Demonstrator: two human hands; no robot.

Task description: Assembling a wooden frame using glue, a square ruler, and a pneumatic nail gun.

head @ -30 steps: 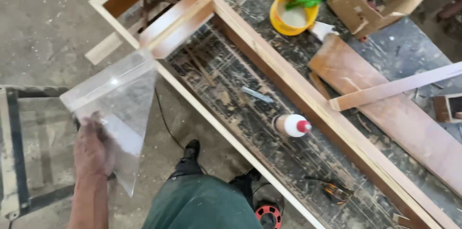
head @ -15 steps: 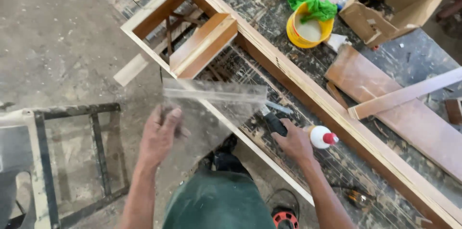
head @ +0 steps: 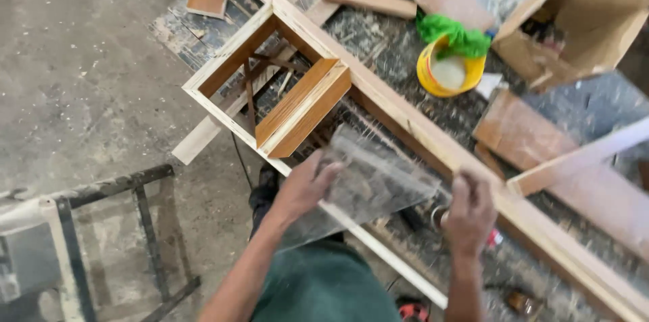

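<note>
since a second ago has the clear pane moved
Yes. The clear pane has come from off to the side over the floor to above the wooden frame, both hands on it.

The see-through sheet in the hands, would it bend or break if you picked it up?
The clear sheet looks flat and unbent between the left hand and right hand, so probably stiff. It seems thin, so likely light, perhaps slippery or breakable.

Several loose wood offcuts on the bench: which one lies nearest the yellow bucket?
The short wooden block lying flat just up-left of the yellow bucket; the small square offcut sits far off at the bench's left corner.
</note>
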